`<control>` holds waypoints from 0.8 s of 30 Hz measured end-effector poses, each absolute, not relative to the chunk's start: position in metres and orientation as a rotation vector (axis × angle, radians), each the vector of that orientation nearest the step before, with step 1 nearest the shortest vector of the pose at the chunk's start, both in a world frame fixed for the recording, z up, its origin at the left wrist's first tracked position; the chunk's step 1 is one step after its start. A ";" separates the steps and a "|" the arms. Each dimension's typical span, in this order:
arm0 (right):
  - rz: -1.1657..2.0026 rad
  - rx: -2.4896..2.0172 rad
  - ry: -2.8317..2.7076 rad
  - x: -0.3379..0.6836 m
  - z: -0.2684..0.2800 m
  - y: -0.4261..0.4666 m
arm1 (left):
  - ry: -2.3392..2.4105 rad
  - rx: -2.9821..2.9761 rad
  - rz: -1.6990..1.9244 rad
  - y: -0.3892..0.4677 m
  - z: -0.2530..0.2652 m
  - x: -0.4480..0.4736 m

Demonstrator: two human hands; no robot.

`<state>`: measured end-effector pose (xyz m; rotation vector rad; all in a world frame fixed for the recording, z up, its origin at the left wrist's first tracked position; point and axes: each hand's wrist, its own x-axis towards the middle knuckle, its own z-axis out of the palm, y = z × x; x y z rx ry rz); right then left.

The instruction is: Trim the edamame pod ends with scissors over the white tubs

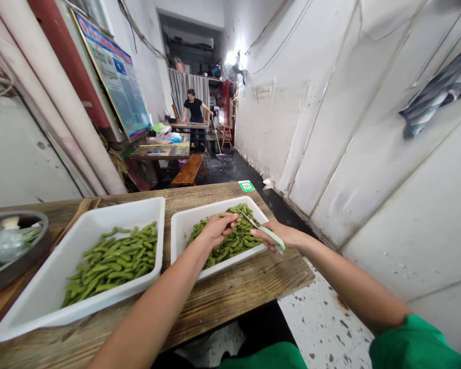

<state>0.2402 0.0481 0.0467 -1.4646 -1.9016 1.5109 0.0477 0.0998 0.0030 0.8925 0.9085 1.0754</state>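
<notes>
My right hand [287, 233] is closed around the pale green handles of a pair of scissors [272, 238], whose metal blades point up and to the left. My left hand [219, 228] pinches a green edamame pod at its fingertips, close beside the blade tips; the pod is mostly covered by the fingers. Both hands are above a white plastic tub [181, 215] on the right, which holds a heap of edamame pods [233, 245]. To the left, a larger white tub [100, 218] contains more green pods [117, 261].
Both tubs stand on a wooden table [211, 302]. A dark round basin [42, 241] with bagged greens is at far left. A QR-code card [246, 185] lies at the table's far edge. Farther back, a person [194, 110] stands by tables and a wooden bench [189, 170], holding a long-handled mop.
</notes>
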 end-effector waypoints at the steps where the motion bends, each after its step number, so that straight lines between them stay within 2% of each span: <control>1: 1.504 -1.469 -1.901 0.240 0.047 0.048 | 0.909 0.897 1.071 0.099 0.003 0.048; 7: 1.480 -1.548 -1.904 0.242 0.049 0.048 | 1.035 0.896 1.066 0.100 0.002 0.050; 12: 1.523 -1.491 -1.851 0.256 0.046 0.050 | 1.166 0.948 1.305 0.098 0.026 0.022; 14: 1.519 -1.475 -1.824 0.263 0.042 0.051 | 1.436 1.098 1.486 0.089 0.041 -0.008; 16: 1.511 -1.465 -1.788 0.270 0.037 0.052 | 2.002 1.315 1.614 0.076 0.052 -0.046; 18: 1.504 -1.459 -1.756 0.274 0.033 0.053 | 2.633 1.456 1.450 0.064 0.058 -0.085; 19: 1.503 -1.463 -1.750 0.275 0.031 0.054 | 2.827 1.503 1.207 0.060 0.060 -0.103; 21: 1.511 -1.472 -1.748 0.274 0.029 0.055 | 2.940 1.591 0.578 0.055 0.060 -0.125; 22: 1.517 -1.472 -1.749 0.272 0.028 0.055 | 2.919 1.639 0.391 0.055 0.058 -0.127; 24: 1.524 -1.457 -1.741 0.267 0.025 0.057 | 2.851 1.842 0.352 0.058 0.053 -0.114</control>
